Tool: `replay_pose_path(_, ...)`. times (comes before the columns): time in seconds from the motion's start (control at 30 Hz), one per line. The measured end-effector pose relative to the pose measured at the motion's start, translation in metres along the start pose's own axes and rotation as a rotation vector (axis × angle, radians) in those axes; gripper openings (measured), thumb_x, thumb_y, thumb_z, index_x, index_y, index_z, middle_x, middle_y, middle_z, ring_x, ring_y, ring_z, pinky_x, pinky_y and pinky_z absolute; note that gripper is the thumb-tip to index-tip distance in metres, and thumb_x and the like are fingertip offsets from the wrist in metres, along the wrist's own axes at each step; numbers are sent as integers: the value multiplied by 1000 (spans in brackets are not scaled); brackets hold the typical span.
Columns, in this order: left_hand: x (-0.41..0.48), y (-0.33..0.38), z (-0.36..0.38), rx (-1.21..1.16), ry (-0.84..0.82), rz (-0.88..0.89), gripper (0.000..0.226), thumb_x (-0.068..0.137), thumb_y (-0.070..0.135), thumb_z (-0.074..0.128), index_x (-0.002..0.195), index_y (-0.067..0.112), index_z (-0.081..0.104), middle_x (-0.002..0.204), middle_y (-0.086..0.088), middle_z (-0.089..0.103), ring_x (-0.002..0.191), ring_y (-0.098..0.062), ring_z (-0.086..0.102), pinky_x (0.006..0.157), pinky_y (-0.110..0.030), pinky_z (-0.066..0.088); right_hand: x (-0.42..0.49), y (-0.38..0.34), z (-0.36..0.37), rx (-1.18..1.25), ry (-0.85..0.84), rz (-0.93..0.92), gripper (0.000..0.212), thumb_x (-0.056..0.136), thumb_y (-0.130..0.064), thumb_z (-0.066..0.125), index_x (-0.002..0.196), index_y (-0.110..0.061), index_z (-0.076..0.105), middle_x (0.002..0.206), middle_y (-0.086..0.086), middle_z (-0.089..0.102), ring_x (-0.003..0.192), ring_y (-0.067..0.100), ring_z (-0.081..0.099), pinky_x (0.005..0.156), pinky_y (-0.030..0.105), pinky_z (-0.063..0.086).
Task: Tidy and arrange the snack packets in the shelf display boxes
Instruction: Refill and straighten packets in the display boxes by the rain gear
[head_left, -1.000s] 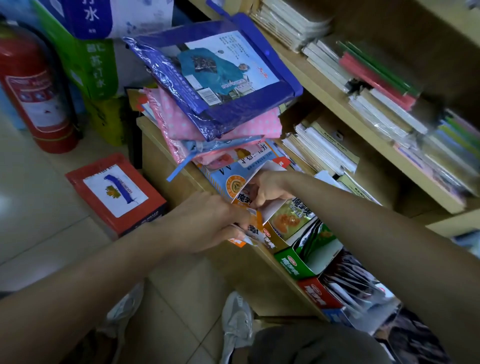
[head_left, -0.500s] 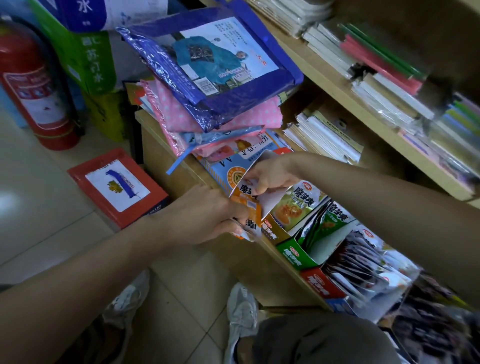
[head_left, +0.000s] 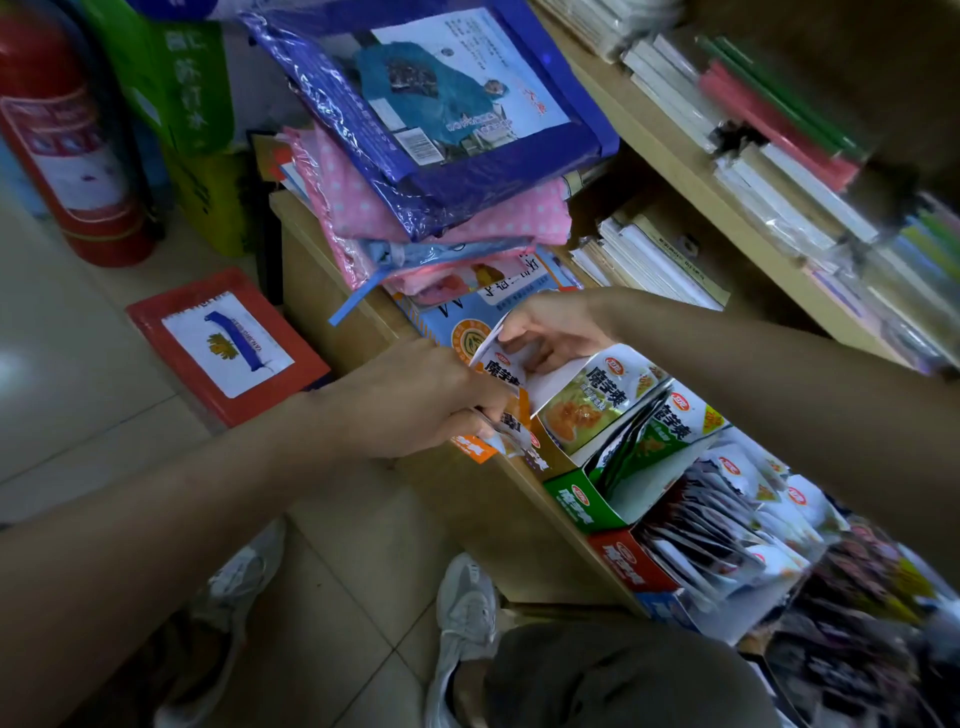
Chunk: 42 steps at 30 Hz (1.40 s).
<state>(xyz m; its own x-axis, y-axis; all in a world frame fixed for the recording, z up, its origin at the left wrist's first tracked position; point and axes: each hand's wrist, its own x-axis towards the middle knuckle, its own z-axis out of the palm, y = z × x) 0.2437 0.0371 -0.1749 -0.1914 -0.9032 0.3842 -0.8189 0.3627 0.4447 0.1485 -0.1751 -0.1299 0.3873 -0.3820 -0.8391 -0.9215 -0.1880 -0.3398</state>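
Your left hand pinched snack packets edge-on, probably light, floppy, slippery; just above those fingers your right hand gripped the box flap.

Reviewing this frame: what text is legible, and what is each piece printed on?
"魔芋", partly hidden: orange box's flap.
"魔芋爽": yellow box's flap.
"魔芋爽": green box's flap.
Blurred, unreadable: green carton, fire extinguisher label, raincoat pack.
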Motion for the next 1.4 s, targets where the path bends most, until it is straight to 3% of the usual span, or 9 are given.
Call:
replay_pose_path(0.1, 1, -2, 0, -1, -21, -6, 13, 91, 41, 58, 89, 30, 64, 71, 9, 64, 62, -14, 59, 56, -32, 43, 5, 0, -2, -30, -17, 23, 57, 89, -33, 56, 141, -10, 50, 140, 10, 54, 117, 31, 63, 106, 47, 49)
replay_pose_path(0.5, 3, -4, 1, -51, -41, -27, 18, 91, 44, 53, 91, 30, 65, 74, 10, 67, 64, -11, 60, 57, -35, 47, 7, -9, -1, -86, 84, 86, 32, 103, -19, 47, 129, -1, 54, 119, 18, 62, 113, 37, 65, 71, 34, 57)
replay_pose_path(0.7, 5, -4, 1, -64, -57, -32, 19, 91, 43, 53, 91, 30, 67, 75, 10, 67, 65, -10, 59, 59, -37, 49, 20, -7, 5, -194, 84, 125, 20, 99, -27, 59, 104, -8, 55, 90, 9, 52, 64, 23, 61, 48, 28, 47)
replay_pose_path(0.83, 8, -3, 1, -37, -41, -32, 20, 91, 44, 53, 91, 29, 66, 71, 6, 67, 62, -16, 59, 59, -37, 48, 15, -8, 1, -297, 40, 81, 27, 98, -17, 61, 122, -5, 56, 97, 12, 60, 71, 24, 67, 53, 25, 49)
replay_pose_path(0.97, 11, -3, 2, 30, 32, -7, 13, 92, 39, 56, 92, 28, 64, 62, 2, 60, 54, -23, 54, 52, -33, 41, -3, -14, 2, -459, -6, -10, 7, 101, -4, 53, 97, -9, 56, 87, 14, 66, 79, 26, 73, 61, 27, 60)
replay_pose_path(1.07, 12, -3, 2, 73, 55, 7, 12, 91, 38, 56, 92, 28, 64, 60, 2, 58, 55, -25, 55, 52, -30, 33, -21, -16, 2, -586, -36, -138, 12, 100, 0, 52, 109, 6, 59, 96, 23, 68, 86, 26, 76, 70, 30, 63)
replay_pose_path(1.27, 9, -3, 1, 98, 79, 57, 14, 95, 37, 53, 91, 29, 64, 60, 7, 55, 52, -19, 50, 48, -31, 40, -35, 8, 17, -888, 432, -548, 22, 82, -5, 71, 66, -8, 57, 59, 3, 52, 51, 12, 48, 54, 29, 39)
replay_pose_path(1.33, 9, -6, -1, 96, 118, 56, 16, 96, 37, 50, 91, 29, 62, 60, 5, 56, 51, -20, 52, 48, -30, 38, -46, 13, 15, -827, 582, -640, 3, 78, -12, 67, 78, -14, 69, 68, 0, 62, 55, 14, 53, 53, 35, 46)
replay_pose_path(1.4, 12, -9, -4, 65, 162, 59, 21, 97, 40, 50, 91, 27, 66, 61, 6, 59, 50, -16, 54, 48, -28, 34, -59, 14, 7, -712, 704, -712, 24, 77, -18, 62, 97, -20, 75, 76, 0, 69, 61, 19, 59, 55, 36, 50)
